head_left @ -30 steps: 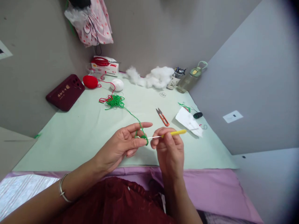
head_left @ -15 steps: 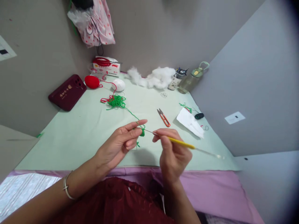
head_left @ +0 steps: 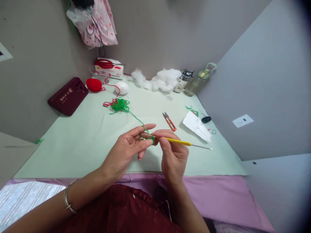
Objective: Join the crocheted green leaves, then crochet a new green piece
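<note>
I see the left hand (head_left: 126,150) with its grip closed on a small green crocheted yarn piece (head_left: 148,138), and the right hand (head_left: 173,155) with its grip clamped on a thin yellow-handled metal crochet hook (head_left: 178,141); both work just above the near edge of the pale green table (head_left: 80,142), where the surface is bare to the left. A green yarn strand runs from the piece back to a loose green yarn tangle (head_left: 120,105) at mid-table. To the right I note small orange-handled thread snips (head_left: 169,122) near the right hand, a white paper sheet (head_left: 196,126) beyond them, and white stuffing fluff (head_left: 161,80) along the far wall.
</note>
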Tool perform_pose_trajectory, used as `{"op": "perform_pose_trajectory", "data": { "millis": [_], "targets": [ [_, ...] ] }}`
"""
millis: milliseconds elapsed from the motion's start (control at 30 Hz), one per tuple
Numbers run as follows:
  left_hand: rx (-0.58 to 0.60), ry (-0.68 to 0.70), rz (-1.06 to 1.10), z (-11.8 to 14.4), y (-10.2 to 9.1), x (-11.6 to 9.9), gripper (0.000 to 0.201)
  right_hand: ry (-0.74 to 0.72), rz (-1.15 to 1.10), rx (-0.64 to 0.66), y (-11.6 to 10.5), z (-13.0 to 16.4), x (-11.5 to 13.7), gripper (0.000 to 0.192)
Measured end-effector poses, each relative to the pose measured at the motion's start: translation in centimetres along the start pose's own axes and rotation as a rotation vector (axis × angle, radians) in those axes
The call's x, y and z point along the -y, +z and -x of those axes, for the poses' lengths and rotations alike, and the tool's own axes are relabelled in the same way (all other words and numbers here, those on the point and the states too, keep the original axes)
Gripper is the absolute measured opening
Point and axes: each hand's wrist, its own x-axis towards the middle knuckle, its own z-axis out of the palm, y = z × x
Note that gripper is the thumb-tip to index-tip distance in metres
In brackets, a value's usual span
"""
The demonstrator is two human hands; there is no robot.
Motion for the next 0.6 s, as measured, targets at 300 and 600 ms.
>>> {"op": "perform_pose_trajectory", "data": {
  "millis": [300, 600],
  "targets": [
    [-0.001, -0.002, -0.065, 0.1, -0.2, 0.1, 0.03, 0.202, -0.232, -0.033, -0.7, 0.0, -0.5, 0.017],
    [0.012, -0.03, 0.024, 0.0, 0.4, 0.0, 0.047, -0.29, 0.335, 0.009, 0.1, 1.1, -0.4, 0.025]
  ]
}}
